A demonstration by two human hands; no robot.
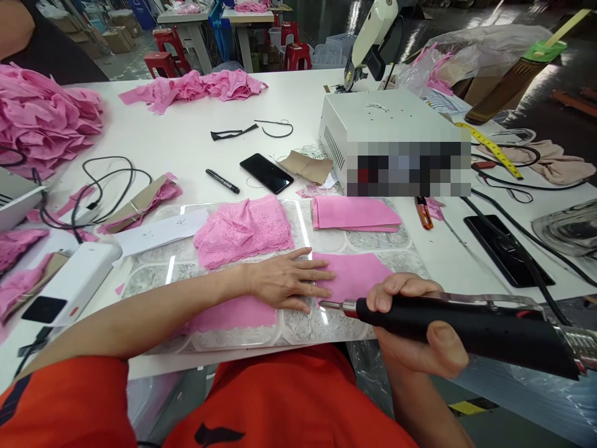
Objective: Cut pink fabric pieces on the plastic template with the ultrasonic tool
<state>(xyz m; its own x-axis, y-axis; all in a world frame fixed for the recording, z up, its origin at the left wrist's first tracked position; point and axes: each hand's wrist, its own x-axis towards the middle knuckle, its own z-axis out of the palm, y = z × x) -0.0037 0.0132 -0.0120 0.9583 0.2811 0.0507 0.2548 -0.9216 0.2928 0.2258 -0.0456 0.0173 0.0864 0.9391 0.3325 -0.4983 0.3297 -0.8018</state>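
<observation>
My left hand (291,279) lies flat with its fingers spread, fingertips on the left edge of a flat pink fabric piece (352,274). My right hand (415,311) is wrapped round a thick black corded handpiece (471,326). Its narrow metal tip (331,305) points left, close to the fabric's lower left edge and my left fingers; I cannot tell whether it touches. Under the work is a clear-topped, grey-patterned mat (303,326). Pink lace fabric (245,230) and a folded pink stack (354,213) rest on it. Another pink piece (237,313) lies partly under my left forearm.
A pale metal box (392,124) stands behind the mat. Around it are a black phone (267,173), a marker (222,181), an orange cutter (423,213) and a second phone (508,249). Cables (532,230) run at right. A pink fabric heap (46,118) and a white device (74,283) are left.
</observation>
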